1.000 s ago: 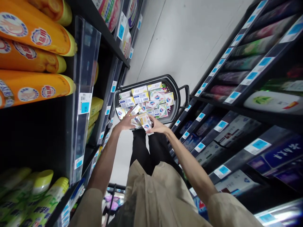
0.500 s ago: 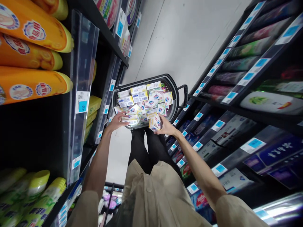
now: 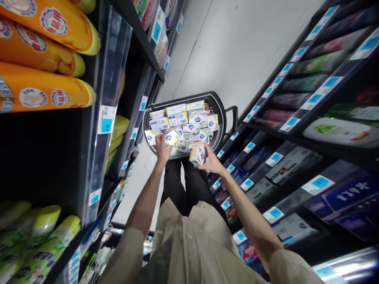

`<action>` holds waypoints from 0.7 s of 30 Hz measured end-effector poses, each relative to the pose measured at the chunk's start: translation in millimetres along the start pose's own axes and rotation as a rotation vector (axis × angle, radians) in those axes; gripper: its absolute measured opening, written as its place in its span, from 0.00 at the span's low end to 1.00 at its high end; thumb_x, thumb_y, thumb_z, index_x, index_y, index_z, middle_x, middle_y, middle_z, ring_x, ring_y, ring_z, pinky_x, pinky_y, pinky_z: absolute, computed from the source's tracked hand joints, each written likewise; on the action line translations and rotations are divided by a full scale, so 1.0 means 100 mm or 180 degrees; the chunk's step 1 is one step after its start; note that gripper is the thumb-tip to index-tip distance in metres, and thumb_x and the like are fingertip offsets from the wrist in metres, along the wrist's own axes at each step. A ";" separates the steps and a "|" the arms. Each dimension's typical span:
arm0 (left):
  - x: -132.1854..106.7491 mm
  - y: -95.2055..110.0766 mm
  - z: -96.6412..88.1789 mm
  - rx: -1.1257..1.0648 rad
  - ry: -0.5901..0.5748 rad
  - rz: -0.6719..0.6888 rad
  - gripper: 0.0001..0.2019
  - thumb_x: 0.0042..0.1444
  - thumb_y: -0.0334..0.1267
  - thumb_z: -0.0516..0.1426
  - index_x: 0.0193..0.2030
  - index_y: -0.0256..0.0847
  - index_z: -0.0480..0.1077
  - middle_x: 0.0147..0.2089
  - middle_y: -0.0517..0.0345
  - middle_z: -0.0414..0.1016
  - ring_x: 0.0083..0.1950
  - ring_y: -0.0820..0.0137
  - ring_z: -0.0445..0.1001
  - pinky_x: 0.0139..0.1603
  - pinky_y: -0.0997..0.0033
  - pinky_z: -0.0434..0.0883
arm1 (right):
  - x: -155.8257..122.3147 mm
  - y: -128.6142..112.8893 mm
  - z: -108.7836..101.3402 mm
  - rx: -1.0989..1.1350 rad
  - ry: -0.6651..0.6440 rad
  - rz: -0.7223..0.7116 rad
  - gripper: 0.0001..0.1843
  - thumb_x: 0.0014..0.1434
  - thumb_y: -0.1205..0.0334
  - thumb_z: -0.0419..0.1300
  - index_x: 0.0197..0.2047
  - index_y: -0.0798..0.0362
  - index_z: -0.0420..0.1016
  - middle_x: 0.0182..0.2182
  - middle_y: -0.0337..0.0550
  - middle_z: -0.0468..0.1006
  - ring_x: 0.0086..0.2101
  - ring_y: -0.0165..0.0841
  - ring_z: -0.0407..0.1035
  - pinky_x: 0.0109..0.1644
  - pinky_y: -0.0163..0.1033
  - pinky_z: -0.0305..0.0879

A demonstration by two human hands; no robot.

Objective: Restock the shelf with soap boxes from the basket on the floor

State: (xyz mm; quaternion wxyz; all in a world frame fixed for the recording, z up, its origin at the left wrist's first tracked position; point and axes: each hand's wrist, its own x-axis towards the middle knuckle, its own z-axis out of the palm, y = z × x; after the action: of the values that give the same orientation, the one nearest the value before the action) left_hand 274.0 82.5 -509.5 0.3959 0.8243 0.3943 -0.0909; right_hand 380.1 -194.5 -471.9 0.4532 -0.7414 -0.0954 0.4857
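A dark basket (image 3: 222, 118) full of small soap boxes stands just in front of my legs. My left hand (image 3: 163, 149) is closed on a white and yellow soap box (image 3: 172, 137) over the left part of the basket. At the basket's near right edge, my right hand (image 3: 212, 161) grips soap boxes (image 3: 197, 154) with yellow edges, seemingly two held together. Beneath and beyond both hands, more boxes lie packed in rows, among them a white and yellow one (image 3: 177, 118). The fingertips behind the held boxes are partly hidden.
Shelves rise on both sides of the aisle. Orange bottles (image 3: 47, 88) and green bottles with yellow caps (image 3: 44, 240) fill the left shelf. On the right are packs and bottles, one white bottle (image 3: 337, 132) among them. Pale floor (image 3: 231, 51) stretches beyond the basket.
My left hand has moved right and inward over the basket, and a soap box is now lifted in its fingers. My right hand still holds its boxes, nearly in the same spot.
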 end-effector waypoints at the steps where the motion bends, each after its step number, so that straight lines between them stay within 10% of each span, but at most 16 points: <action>1: 0.02 0.03 0.03 0.0156 -0.0028 -0.0041 0.37 0.51 0.20 0.69 0.68 0.43 0.70 0.65 0.42 0.68 0.70 0.49 0.73 0.75 0.51 0.72 | -0.02 0.02 -0.01 -0.0017 0.0006 0.0011 0.70 0.40 0.44 0.84 0.79 0.49 0.56 0.69 0.57 0.69 0.70 0.59 0.64 0.80 0.66 0.53; 11: 0.01 0.04 -0.29 0.0151 -0.0618 -0.0365 0.31 0.48 0.27 0.73 0.60 0.40 0.73 0.61 0.45 0.75 0.68 0.47 0.74 0.75 0.46 0.71 | -0.34 -0.10 0.00 0.0338 0.0177 0.0036 0.66 0.40 0.48 0.83 0.76 0.47 0.55 0.68 0.58 0.69 0.68 0.57 0.67 0.78 0.64 0.58; 16: -0.61 0.24 -0.84 -0.0216 -0.0585 -0.0748 0.27 0.41 0.29 0.73 0.50 0.40 0.75 0.54 0.49 0.78 0.60 0.49 0.80 0.69 0.45 0.76 | -0.81 -0.47 0.16 0.0573 0.0146 0.0252 0.60 0.38 0.50 0.81 0.70 0.49 0.59 0.61 0.56 0.75 0.61 0.53 0.73 0.73 0.62 0.65; 21: -1.51 0.90 -1.51 -0.0641 -0.0274 -0.0849 0.23 0.38 0.31 0.69 0.44 0.47 0.74 0.44 0.57 0.78 0.52 0.50 0.85 0.58 0.44 0.83 | -1.42 -0.93 0.31 0.0534 -0.0004 0.0010 0.56 0.33 0.51 0.78 0.66 0.46 0.64 0.57 0.55 0.79 0.58 0.58 0.76 0.70 0.66 0.68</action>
State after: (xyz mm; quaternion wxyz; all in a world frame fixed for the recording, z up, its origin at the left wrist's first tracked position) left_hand 213.4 70.9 -286.4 0.4774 0.7162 0.4900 -0.1379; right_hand 310.8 -206.0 -314.5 0.5129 -0.7006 -0.0535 0.4932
